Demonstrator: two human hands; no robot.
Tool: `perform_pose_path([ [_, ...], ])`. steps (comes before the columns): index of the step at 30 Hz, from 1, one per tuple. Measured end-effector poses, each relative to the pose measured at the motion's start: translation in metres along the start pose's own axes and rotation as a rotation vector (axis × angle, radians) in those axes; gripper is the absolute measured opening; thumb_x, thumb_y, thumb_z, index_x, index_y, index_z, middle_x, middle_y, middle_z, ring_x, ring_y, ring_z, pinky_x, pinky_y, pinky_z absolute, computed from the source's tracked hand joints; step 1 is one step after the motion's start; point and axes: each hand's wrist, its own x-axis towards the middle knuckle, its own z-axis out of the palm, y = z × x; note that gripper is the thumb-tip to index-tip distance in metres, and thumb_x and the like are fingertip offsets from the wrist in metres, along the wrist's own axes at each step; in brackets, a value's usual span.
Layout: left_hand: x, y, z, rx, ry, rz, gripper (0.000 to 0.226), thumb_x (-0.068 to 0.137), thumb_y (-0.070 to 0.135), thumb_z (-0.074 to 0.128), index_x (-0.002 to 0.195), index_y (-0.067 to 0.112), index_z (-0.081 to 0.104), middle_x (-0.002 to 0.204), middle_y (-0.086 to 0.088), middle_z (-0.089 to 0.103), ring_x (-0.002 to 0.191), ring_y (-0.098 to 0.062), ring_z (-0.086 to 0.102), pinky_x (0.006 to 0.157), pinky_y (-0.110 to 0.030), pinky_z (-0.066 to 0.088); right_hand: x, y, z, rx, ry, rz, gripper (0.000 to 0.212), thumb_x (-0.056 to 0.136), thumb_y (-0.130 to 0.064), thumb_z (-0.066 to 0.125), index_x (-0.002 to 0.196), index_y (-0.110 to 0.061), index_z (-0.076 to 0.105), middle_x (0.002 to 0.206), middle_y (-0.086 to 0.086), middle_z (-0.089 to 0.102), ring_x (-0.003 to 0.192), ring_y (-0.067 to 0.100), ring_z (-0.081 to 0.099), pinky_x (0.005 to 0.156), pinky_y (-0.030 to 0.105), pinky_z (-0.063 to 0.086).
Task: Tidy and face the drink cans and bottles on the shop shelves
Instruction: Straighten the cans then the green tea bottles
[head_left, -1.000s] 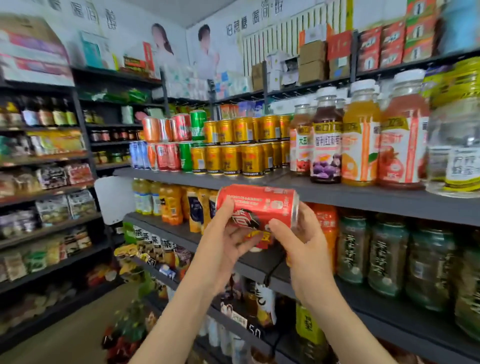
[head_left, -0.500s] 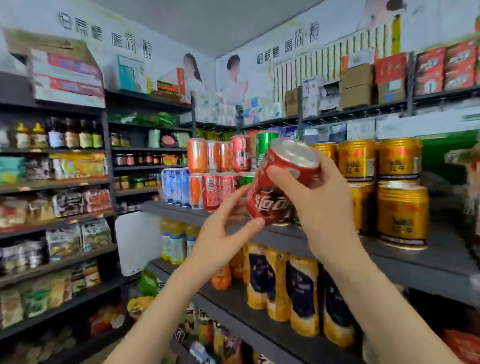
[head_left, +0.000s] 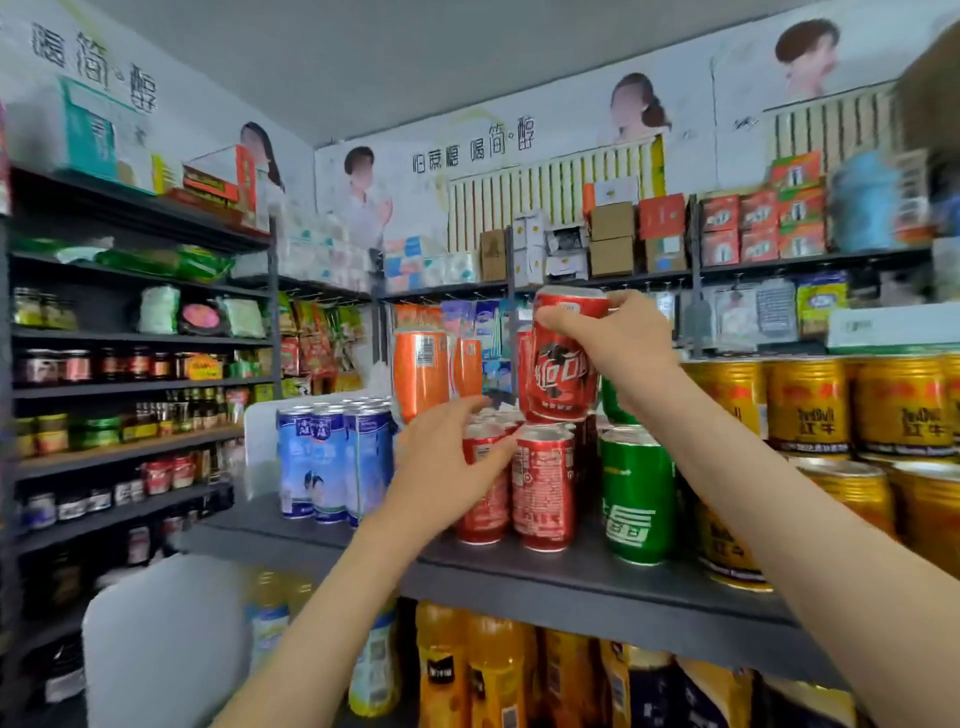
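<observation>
Shelf of dark grey metal (head_left: 519, 577) carries bottom-tier red cola cans (head_left: 545, 488). Upright red aluminium cola can (head_left: 563, 374) sits straight above them, long axis near vertical, clamped in your right hand (head_left: 623, 343); your left hand (head_left: 447, 462) wraps one beneath.

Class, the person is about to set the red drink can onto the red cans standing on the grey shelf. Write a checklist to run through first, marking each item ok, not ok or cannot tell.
1. Right hand grips the red metal drink can with white lettering round its upper part: ok.
2. Its white lettering faces outward: ok.
3. Left hand steadies the front-left lower red can: ok.
4. Gap between the held can and the tall orange cans: ok.
5. Held can's base seated on the front-right lower red can: cannot tell.
</observation>
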Motion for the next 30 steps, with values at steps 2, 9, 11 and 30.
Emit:
perform_pose_path([
  [2,0.009,-0.005,0.005,-0.005,-0.007,0.043,0.064,0.079,0.06,0.05,0.131,0.023,0.051,0.131,0.006,0.055,0.124,-0.013,0.044,0.108,-0.043,0.031,0.002,0.003,0.011,-0.07,0.017,-0.011,0.056,0.064,-0.039,0.084,0.1,-0.017,0.046,0.094,-0.003,0.06,0.086,0.014,0.061,0.072,0.029,0.053],
  [9,0.007,-0.026,0.009,-0.061,0.094,0.151,0.046,0.087,0.047,0.05,0.128,0.025,0.05,0.131,0.008,0.049,0.127,-0.012,0.038,0.11,-0.038,0.025,-0.002,0.007,0.031,-0.154,0.017,-0.054,0.053,0.066,-0.04,0.082,0.103,-0.02,0.05,0.085,-0.011,0.058,0.078,0.005,0.059,0.065,0.021,0.048],
  [11,0.006,-0.035,0.005,-0.107,0.243,0.173,0.045,0.084,0.043,0.047,0.122,0.021,0.053,0.128,0.004,0.052,0.123,-0.014,0.042,0.106,-0.043,0.032,-0.003,0.006,0.037,-0.136,0.013,-0.05,0.054,0.066,-0.04,0.082,0.103,-0.02,0.048,0.087,-0.01,0.058,0.082,0.01,0.061,0.071,0.026,0.052],
  [30,0.052,-0.08,-0.026,0.008,0.194,0.256,0.073,0.074,0.053,0.041,0.144,0.038,0.026,0.151,0.011,0.023,0.139,-0.002,0.006,0.107,-0.025,-0.016,0.019,-0.002,0.092,-0.227,-0.185,-0.06,0.07,0.076,-0.042,0.073,0.131,-0.016,0.039,0.102,-0.004,0.058,0.089,0.016,0.064,0.074,0.032,0.056],
])
